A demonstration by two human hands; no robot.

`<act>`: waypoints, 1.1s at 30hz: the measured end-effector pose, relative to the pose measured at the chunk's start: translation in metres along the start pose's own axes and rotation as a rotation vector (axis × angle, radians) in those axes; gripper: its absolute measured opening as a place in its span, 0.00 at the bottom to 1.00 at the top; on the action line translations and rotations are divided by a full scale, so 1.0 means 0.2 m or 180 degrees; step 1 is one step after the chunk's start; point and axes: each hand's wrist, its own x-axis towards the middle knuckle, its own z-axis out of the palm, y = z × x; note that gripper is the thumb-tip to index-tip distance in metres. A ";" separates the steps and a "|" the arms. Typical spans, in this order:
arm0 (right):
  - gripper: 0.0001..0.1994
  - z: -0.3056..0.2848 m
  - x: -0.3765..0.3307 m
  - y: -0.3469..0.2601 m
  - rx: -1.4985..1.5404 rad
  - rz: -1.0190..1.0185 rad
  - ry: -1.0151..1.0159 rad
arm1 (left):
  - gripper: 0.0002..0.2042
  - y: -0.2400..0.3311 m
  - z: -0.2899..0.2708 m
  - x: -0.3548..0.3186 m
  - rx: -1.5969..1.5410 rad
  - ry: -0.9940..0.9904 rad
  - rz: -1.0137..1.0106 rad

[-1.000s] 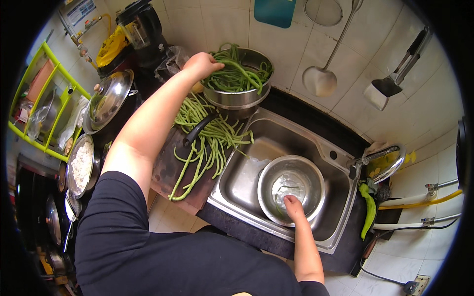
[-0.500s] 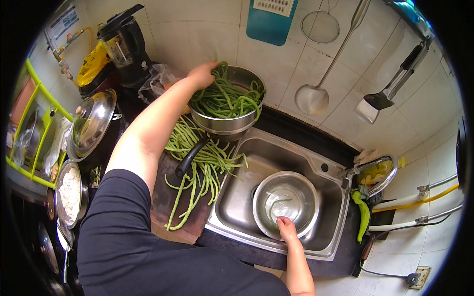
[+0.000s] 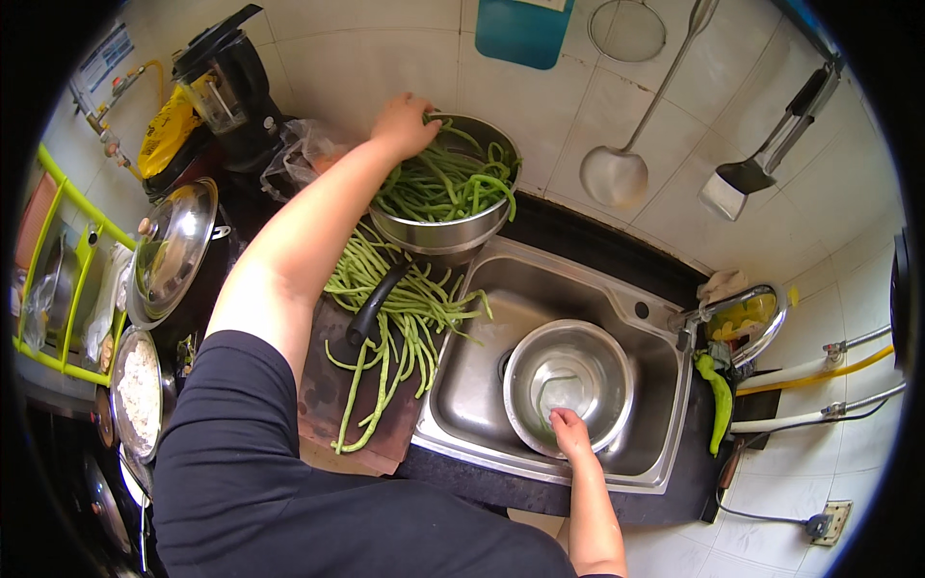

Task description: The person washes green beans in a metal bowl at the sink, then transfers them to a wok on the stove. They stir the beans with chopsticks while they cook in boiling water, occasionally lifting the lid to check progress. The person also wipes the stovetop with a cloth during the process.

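At the far side, my left hand (image 3: 405, 127) is over the left rim of a steel pot (image 3: 424, 234) heaped with green beans (image 3: 448, 183). Its fingers look spread, close to the topmost beans, and I see nothing gripped in them. More long beans (image 3: 400, 299) lie loose below the pot, around its black handle (image 3: 378, 297). My right hand (image 3: 570, 432) reaches over the near rim of a steel bowl (image 3: 617, 371) in the sink. Its fingers are closed; a thin green strand (image 3: 542, 393) curves near the fingertips, and whether they hold it is unclear.
The steel sink (image 3: 482, 380) has a faucet (image 3: 742, 318) at its right, beside a green pepper (image 3: 716, 403). A brown board (image 3: 332, 409) lies under the loose beans. At left stand a blender (image 3: 231, 91), a lidded pan (image 3: 178, 250) and a dish of white food (image 3: 140, 395).
My left hand has lifted slightly up and right from the beans, its fingers now spread wider. My right hand stays at the bowl. The whole view has shifted a little.
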 end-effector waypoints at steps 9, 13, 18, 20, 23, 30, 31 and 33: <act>0.15 -0.07 -0.08 0.03 -0.0125 0.0098 0.0094 | 0.19 0.02 0.01 -0.05 -0.0602 -0.1809 0.1194; 0.20 -0.18 -0.02 0.01 -0.0587 0.0329 0.0146 | 0.21 0.13 -0.06 -0.11 0.0381 -0.2207 0.1385; 0.16 -0.37 0.03 -0.11 -0.0454 -0.0151 0.0976 | 0.18 -0.04 -0.04 -0.16 -0.0289 -0.1114 0.1591; 0.16 -0.43 0.09 -0.04 -0.0460 -0.0105 0.1126 | 0.16 0.07 -0.16 -0.27 -0.1120 -0.0752 0.1304; 0.17 -0.41 0.24 0.14 -0.0503 -0.0018 0.1124 | 0.14 0.43 -0.34 -0.58 -0.2603 -0.0089 0.0976; 0.20 -0.06 0.33 0.19 -0.1757 0.0108 -0.0695 | 0.10 0.88 -0.34 -1.39 -0.3512 -0.1382 0.0253; 0.19 -0.01 0.32 0.15 -0.2117 0.0396 -0.1013 | 0.11 0.92 -0.31 -1.49 -0.3374 -0.1847 -0.0001; 0.18 0.04 0.29 0.09 -0.2420 0.0344 -0.1458 | 0.10 0.99 -0.27 -1.66 -0.3211 -0.2276 -0.0165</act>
